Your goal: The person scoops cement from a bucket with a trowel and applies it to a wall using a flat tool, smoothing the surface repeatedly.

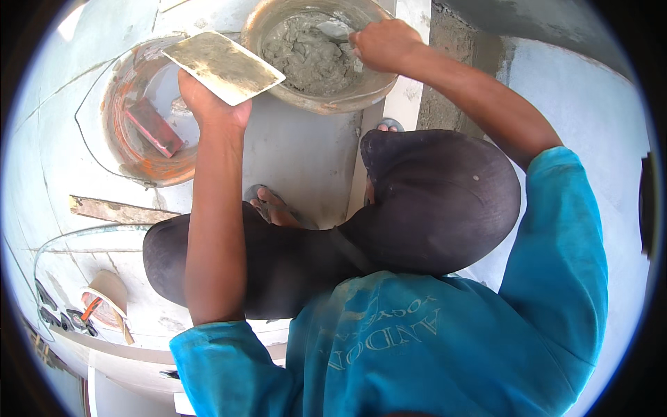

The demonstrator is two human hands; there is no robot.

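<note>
My left hand (208,97) is closed beneath a flat, white, rectangular mortar board (226,66) and holds it up. Its top is smeared with grey-brown mortar, and whatever handle it has is hidden. Just right of it stands a wide round tub (379,90) with a thick heap of wet grey mortar (299,48) in it. Over the tub's right side, my right hand (385,45) is closed around the handle of a trowel. The trowel's metal blade (335,29) rests at the mortar's surface.
Left of my forearm sits a round, orange-stained basin (118,149) holding a red block-shaped piece (154,127). A narrow board (118,210), a pale hose (76,233) and a tipped white bucket (108,292) lie lower left. Rough mortar (451,76) runs along a strip at the right.
</note>
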